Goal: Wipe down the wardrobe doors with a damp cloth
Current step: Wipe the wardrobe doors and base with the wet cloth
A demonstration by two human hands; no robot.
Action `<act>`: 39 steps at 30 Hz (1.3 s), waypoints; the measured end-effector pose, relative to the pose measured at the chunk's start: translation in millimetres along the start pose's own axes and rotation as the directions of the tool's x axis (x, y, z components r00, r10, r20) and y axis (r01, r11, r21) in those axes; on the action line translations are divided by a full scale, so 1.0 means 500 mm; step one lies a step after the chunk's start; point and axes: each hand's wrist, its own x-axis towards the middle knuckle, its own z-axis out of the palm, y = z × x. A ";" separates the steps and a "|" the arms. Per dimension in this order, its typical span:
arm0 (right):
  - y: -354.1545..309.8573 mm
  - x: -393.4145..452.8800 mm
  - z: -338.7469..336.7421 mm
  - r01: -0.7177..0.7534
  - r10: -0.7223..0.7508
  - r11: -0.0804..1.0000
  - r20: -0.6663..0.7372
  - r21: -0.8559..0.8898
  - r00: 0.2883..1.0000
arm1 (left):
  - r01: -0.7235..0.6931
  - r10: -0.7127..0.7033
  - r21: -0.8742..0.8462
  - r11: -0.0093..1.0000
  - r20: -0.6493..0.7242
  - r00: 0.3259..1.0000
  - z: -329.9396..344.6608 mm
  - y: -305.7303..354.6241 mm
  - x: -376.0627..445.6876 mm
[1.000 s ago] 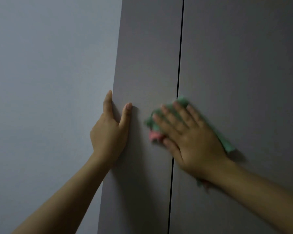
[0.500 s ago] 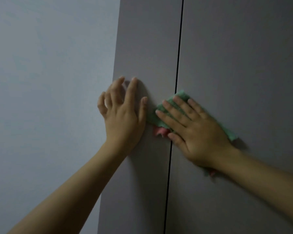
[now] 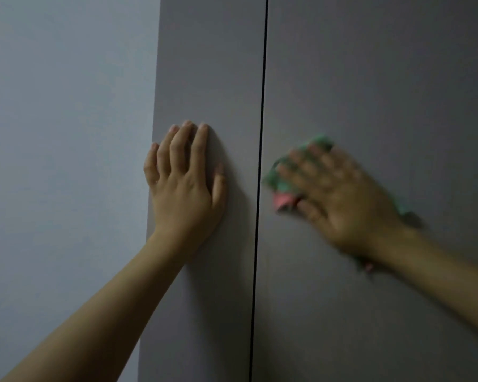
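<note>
Two grey wardrobe doors fill the view, a narrow left door (image 3: 204, 64) and a wide right door (image 3: 384, 78), split by a dark vertical gap (image 3: 261, 133). My left hand (image 3: 185, 188) lies flat on the left door, fingers pointing up and apart, holding nothing. My right hand (image 3: 340, 199) is blurred and presses a green and pink cloth (image 3: 280, 188) flat against the right door, just right of the gap. Most of the cloth is hidden under the palm; a green corner shows past the wrist.
A pale blue-grey wall (image 3: 66, 133) runs along the left, meeting the left door's outer edge. No handles show on either door.
My right hand and the cloth have slid right, off the gap and onto the right door. My left hand went from gripping the left door's edge to lying flat on its face.
</note>
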 end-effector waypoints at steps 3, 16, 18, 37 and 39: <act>0.118 0.019 -0.013 -0.427 0.424 0.904 -0.095 -0.022 0.901 | 0.014 -0.014 -0.005 1.000 0.010 1.000 -0.003 0.005 0.000; 0.107 -0.031 -0.013 -0.268 0.266 0.962 -0.051 -0.047 0.963 | -0.007 0.006 -0.071 0.997 -0.005 1.000 0.009 0.088 0.010; 0.156 -0.013 -0.022 -0.588 0.580 0.808 -0.125 -0.036 0.805 | -0.042 0.041 -0.104 0.994 -0.008 0.999 0.010 0.116 0.011; 0.045 -0.103 0.004 -0.570 0.563 0.822 -0.157 0.002 0.811 | -0.094 0.098 -0.053 0.994 0.088 0.991 0.050 0.225 0.007; 0.031 -0.147 -0.006 -0.268 0.268 0.963 -0.048 0.010 0.962 | -0.078 0.082 -0.045 0.996 0.086 0.993 0.050 0.228 0.005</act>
